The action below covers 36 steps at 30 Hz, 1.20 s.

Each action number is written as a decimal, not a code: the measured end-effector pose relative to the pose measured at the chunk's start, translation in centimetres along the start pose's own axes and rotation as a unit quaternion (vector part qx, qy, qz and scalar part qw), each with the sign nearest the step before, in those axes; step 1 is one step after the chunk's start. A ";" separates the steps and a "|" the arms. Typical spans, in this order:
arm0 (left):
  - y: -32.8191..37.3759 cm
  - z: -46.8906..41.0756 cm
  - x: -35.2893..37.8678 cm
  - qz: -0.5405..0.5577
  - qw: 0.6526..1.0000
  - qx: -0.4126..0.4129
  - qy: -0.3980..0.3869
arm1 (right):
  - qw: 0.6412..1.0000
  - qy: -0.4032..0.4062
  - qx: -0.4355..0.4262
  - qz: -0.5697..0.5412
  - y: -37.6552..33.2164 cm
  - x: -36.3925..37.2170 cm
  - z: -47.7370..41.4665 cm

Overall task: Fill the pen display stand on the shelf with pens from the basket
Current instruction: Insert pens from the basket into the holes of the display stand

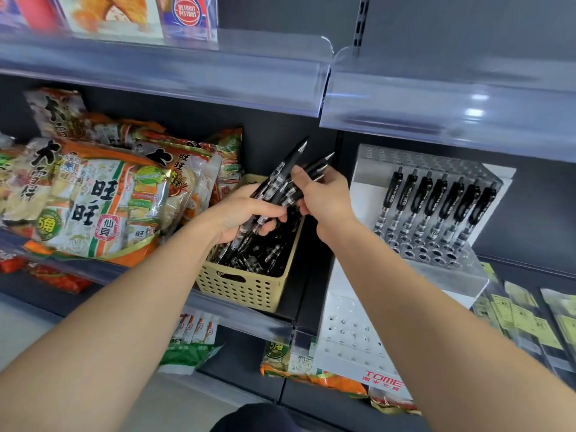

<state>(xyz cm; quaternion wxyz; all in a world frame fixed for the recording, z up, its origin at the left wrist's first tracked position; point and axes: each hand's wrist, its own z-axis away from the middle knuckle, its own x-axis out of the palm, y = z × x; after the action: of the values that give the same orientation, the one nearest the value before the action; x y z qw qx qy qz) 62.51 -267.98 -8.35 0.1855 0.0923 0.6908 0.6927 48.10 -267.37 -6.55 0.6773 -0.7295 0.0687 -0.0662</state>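
A yellow perforated basket [246, 291] stands on the middle shelf with several black pens lying inside. Above it, my left hand [243, 213] grips a bundle of black pens [286, 169], tips pointing up and right. My right hand [324, 198] pinches pens in that same bundle from the right side. To the right stands the clear acrylic pen display stand [436, 251], with one row of several black pens [436, 198] upright in its back holes; the front rows of holes are open.
Large snack bags [93, 198] fill the shelf left of the basket. A white box with holes and red lettering [352, 338] leans below the stand. Clear shelf lips [436, 120] overhang above. Packaged items [530, 322] hang at the lower right.
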 end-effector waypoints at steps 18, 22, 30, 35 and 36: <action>0.1 0.4 -1.1 0.048 0.996 -0.062 0.033 | 0.995 0.028 -0.055 0.081 -0.5 -0.9 0.4; -0.8 0.1 -1.5 0.138 0.984 -0.065 0.089 | 0.983 0.110 -0.123 0.077 -0.6 -0.5 0.1; 0.1 -1.9 0.0 0.295 0.934 -0.048 0.193 | 0.926 0.142 -0.330 0.116 0.8 1.3 2.2; 0.2 -2.3 0.8 0.407 0.900 -0.057 0.145 | 0.858 0.027 -0.447 0.252 3.3 1.6 3.1; 0.2 -2.2 0.9 0.421 0.895 -0.060 0.133 | 0.848 0.020 -0.456 0.271 3.6 1.6 3.0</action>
<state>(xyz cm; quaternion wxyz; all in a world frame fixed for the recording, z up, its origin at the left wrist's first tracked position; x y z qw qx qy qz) 60.85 -269.70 -8.31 -0.2124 0.2703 0.5624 0.7520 50.17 -264.94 -10.36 0.2580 -0.9071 0.2998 0.1439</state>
